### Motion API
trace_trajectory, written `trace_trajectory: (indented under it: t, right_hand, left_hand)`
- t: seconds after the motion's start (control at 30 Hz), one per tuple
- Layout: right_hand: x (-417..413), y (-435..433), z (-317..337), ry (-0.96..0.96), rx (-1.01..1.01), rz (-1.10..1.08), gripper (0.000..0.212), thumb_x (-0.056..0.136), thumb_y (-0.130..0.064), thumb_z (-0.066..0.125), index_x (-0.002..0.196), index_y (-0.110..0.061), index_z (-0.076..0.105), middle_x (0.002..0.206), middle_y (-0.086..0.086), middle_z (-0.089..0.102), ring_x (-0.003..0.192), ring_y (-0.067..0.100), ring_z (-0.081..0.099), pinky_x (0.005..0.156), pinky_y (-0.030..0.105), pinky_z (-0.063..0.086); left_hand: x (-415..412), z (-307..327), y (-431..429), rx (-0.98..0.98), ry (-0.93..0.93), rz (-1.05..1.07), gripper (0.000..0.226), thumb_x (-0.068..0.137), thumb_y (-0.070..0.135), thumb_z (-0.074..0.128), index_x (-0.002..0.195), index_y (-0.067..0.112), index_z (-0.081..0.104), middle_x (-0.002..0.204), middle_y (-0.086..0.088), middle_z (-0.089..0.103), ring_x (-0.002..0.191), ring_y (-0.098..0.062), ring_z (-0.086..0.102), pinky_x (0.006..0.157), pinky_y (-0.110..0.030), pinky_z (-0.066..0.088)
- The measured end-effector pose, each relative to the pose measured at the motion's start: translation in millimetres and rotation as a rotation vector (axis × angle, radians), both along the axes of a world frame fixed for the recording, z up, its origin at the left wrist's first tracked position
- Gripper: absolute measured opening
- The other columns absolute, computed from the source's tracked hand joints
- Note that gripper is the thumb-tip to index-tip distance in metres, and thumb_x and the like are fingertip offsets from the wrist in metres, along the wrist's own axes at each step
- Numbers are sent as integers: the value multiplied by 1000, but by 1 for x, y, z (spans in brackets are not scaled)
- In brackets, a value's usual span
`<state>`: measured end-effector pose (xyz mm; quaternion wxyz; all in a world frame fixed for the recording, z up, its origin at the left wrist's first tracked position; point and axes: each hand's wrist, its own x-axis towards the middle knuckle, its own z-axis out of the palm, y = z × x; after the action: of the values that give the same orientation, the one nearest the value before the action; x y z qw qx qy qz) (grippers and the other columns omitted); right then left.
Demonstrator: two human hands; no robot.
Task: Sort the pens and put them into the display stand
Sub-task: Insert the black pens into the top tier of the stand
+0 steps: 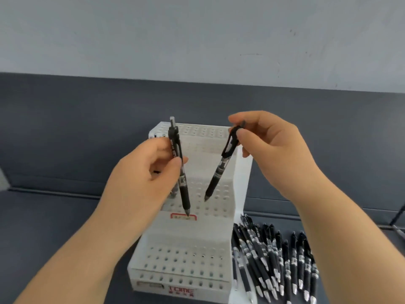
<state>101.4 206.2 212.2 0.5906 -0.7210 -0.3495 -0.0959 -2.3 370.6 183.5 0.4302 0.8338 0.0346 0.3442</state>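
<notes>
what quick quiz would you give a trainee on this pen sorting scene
1. True or false: the left hand and the right hand each hold a pen.
2. The loose pens lie: A) left of the stand; B) right of the stand; C) in its front holes.
3. Fill in: the left pen and the right pen both point tip ____.
Key: 1 true; 2 B; 3 down.

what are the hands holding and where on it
The left hand grips a black pen mid-barrel; the right hand pinches a second pen at its clip end.
</notes>
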Motion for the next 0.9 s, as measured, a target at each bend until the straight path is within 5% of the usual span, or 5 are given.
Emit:
trace_trajectory:
  t: [0.17,0.33,0.53,0.73,0.9]
  right_hand:
    - [-5,42,10,-53,45,-21,24,89,-7,57,96,-29,64,92,-4,70,78,4,61,71,15,50]
    - [-6,72,10,-91,-18,-69,23,89,-6,58,97,-27,63,95,-2,70,83,8,63,73,17,50]
    - [-6,90,-1,-104,-110,-148,23,89,-10,59,98,-31,62,95,-6,68,82,3,59,75,18,48]
    - [-9,96,-4,-127,-228,-218,23,90,-21,59,95,-43,60,87,-21,64,78,-5,58,84,21,47]
    - [-8,101,-10,-87,-265,-178,24,89,-13,61,108,-28,64,89,-17,63,82,-2,59,79,9,46]
  left_hand:
    - [-13,0,44,-33,24,7,15,88,23,54,93,35,61,87,28,65,72,8,61,58,0,39]
    - [-19,3,69,-25,41,-72,16,90,23,52,90,36,62,83,22,69,70,3,66,68,-18,45]
    - [-19,-4,92,-26,53,-125,18,86,23,57,91,39,63,88,27,66,76,7,63,65,-1,43]
    - [-15,-6,99,-35,52,-201,23,84,18,61,95,38,57,89,16,66,80,1,63,72,-10,47]
    - [-10,-6,99,-15,69,-227,17,86,20,59,95,34,55,88,15,65,77,1,61,66,-8,46]
